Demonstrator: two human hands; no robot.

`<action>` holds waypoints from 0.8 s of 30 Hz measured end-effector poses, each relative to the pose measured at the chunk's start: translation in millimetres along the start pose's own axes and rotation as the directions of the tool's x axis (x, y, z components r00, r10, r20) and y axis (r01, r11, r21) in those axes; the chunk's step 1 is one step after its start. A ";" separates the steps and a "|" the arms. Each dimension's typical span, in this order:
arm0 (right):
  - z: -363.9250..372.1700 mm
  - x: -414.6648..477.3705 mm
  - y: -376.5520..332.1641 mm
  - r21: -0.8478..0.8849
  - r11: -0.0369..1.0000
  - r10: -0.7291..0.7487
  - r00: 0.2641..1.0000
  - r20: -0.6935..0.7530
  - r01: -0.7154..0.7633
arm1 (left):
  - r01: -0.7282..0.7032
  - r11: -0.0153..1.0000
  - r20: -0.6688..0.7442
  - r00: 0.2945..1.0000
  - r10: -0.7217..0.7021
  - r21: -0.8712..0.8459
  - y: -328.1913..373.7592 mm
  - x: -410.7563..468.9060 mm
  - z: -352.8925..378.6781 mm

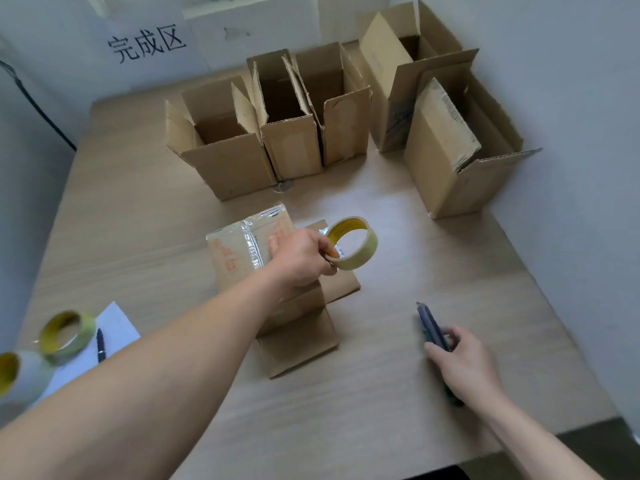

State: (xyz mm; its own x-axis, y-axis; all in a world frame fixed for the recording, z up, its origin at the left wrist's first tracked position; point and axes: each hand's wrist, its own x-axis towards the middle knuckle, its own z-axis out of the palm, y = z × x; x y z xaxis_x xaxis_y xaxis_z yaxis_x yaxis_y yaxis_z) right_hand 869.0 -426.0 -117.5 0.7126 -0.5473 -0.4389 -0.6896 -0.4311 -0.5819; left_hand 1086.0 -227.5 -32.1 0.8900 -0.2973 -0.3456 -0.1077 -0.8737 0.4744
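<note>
While left grip (pixel 301 258) pinches tape roll (pixel 362 254), right grip (pixel 467 365) holds knife (pixel 431 325), tip pointing away

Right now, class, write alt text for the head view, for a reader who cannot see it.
A person's left hand holds a roll of clear tape over a taped cardboard box on a table, while the right hand grips a utility knife. Five open cardboard boxes stand behind.
</note>
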 end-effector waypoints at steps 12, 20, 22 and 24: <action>37.1 -21.9 -92.0 0.057 0.905 -0.419 0.860 0.292 0.421 | 0.003 0.998 0.046 0.999 0.000 -0.056 0.1 0.0 -4.8; 47.4 -21.9 -110.4 0.004 0.891 -0.439 0.858 0.267 0.454 | -0.005 0.998 0.058 0.998 0.008 -0.061 -0.3 -0.8 -4.0; 49.5 -22.1 -112.9 0.004 0.891 -0.438 0.858 0.270 0.454 | -0.006 0.998 0.057 0.998 0.010 -0.063 0.1 -0.9 -3.7; 50.7 -23.0 -114.5 0.004 0.892 -0.435 0.858 0.273 0.452 | -0.009 0.998 0.055 0.998 0.012 -0.065 -0.2 -0.8 -3.3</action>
State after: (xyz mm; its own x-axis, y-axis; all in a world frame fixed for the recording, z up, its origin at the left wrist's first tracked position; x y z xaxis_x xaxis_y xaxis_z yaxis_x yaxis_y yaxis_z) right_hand 938.2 -327.7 -75.6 0.9468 -0.0858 -0.3102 -0.2929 -0.6292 -0.7199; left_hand 1086.8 -225.8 -29.3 0.8630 -0.3287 -0.3836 -0.0863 -0.8442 0.5290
